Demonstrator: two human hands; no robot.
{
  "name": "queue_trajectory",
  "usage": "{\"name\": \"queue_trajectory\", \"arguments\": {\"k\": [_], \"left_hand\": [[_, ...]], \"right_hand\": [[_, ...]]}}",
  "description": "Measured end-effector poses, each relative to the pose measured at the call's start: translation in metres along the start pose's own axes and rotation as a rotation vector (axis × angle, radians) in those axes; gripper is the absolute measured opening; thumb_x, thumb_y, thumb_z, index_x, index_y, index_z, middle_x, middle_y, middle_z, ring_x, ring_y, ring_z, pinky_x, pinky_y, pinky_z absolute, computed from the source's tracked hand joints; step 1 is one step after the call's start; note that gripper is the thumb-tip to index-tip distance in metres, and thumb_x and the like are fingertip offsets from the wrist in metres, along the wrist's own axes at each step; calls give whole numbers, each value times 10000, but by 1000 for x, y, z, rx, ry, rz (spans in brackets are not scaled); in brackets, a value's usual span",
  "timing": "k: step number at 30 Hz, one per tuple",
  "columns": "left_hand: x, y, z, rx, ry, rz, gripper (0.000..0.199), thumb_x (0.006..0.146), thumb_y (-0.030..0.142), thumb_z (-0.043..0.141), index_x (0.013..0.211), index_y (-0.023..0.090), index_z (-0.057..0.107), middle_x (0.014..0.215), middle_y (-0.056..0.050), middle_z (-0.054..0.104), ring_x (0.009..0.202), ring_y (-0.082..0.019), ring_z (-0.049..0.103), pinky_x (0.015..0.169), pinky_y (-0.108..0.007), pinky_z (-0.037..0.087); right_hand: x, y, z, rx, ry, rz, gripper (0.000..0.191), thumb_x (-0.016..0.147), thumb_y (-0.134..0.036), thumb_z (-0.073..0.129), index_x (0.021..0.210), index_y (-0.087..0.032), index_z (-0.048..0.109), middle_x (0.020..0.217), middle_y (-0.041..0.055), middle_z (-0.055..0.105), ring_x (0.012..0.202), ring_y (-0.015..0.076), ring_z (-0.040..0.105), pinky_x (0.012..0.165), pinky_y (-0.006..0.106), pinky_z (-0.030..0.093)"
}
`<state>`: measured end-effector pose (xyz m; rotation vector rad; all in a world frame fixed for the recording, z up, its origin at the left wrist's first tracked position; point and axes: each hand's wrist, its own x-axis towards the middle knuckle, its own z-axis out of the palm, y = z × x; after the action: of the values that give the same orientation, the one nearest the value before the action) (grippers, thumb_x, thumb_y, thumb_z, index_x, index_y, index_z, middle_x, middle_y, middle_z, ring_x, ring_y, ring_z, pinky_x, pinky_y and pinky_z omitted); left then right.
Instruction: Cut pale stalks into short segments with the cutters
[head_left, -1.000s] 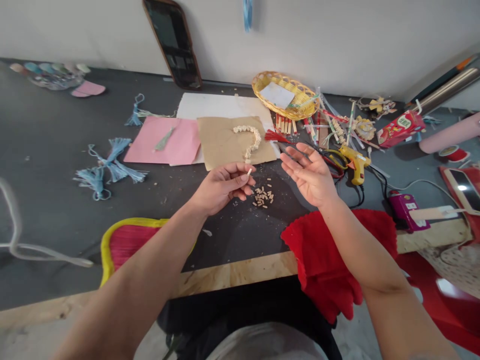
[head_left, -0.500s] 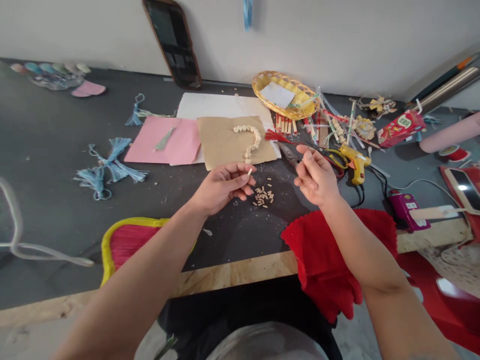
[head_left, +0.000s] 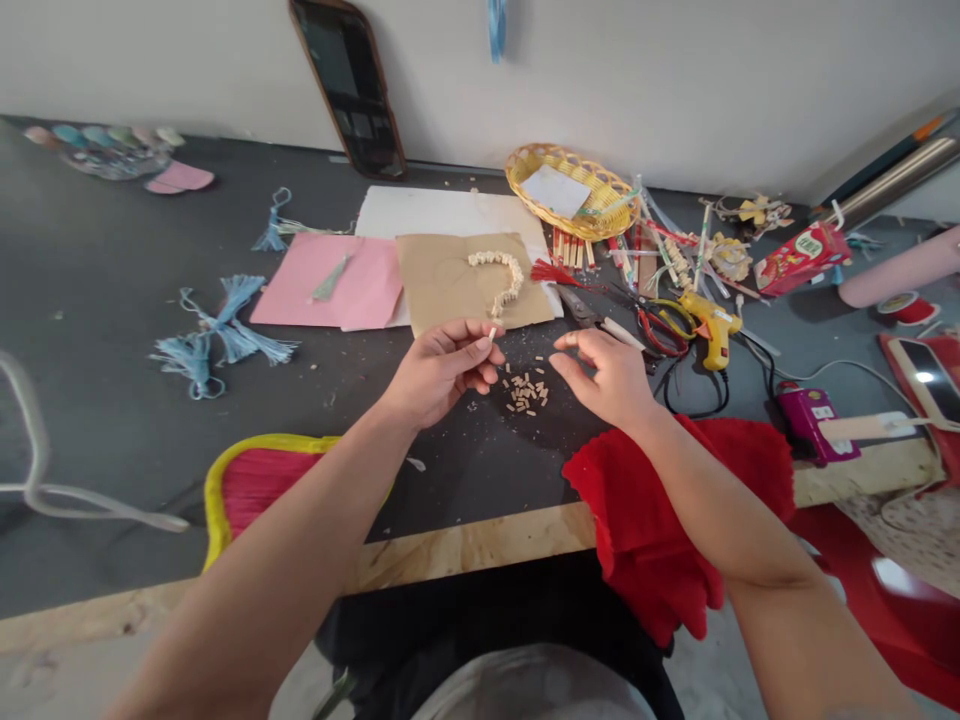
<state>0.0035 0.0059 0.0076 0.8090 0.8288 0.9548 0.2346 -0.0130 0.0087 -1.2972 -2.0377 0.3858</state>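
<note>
Between the thumb and fingertips of my left hand is a short pale wooden stick, its end pointing up. Just beyond that hand, a curved row of small cream pieces lies on a sheet of brown paper. My right hand hovers to the right of a small pile of cut stick pieces, its thumb and index finger apart. I see nothing between them. Pliers lie behind the right hand, partly covered.
A yellow glue gun and scissors lie at the right. Behind stands a wicker basket. Blue tassels and pink paper are at the left. A red cloth hangs over the front edge.
My right hand has come left and down toward the pile, and its fingers have parted from a closed pose. My left hand has shifted slightly left, still holding the stick.
</note>
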Motion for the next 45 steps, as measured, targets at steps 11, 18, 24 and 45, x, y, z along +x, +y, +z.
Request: {"name": "queue_trajectory", "arguments": {"k": [11,18,24,45], "left_hand": [[4,-1,1,-81,-5,47,249,728,233,787,893,145,623,642,-2,680,466,-82,580,426,-169,474],[3,0,3,-83,-7,42,255,741,232,777,919,151,614,665,-3,688,480,-80,589,429,-167,464],[2,0,3,-69,-27,33,284,758,223,765,993,147,625,674,-3,694,490,-78,598,430,-162,460],[-4,-5,8,173,-131,-113,260,744,280,779,924,134,662,746,-45,718,550,-107,649,481,-199,536]], "right_hand": [[10,-4,31,-326,-107,-134,236,975,-330,500,1018,-291,729,937,53,643,975,239,479,838,405,386],[7,-7,37,-338,-202,-193,240,949,-249,548,1072,-367,718,1172,33,637,1119,259,429,907,450,323],[9,-4,38,-284,-171,-98,152,929,-329,593,944,-311,743,1080,41,665,1094,260,449,891,452,345],[1,-10,12,155,41,-155,104,953,-264,498,891,-254,581,903,57,676,903,210,635,830,389,519]]}}
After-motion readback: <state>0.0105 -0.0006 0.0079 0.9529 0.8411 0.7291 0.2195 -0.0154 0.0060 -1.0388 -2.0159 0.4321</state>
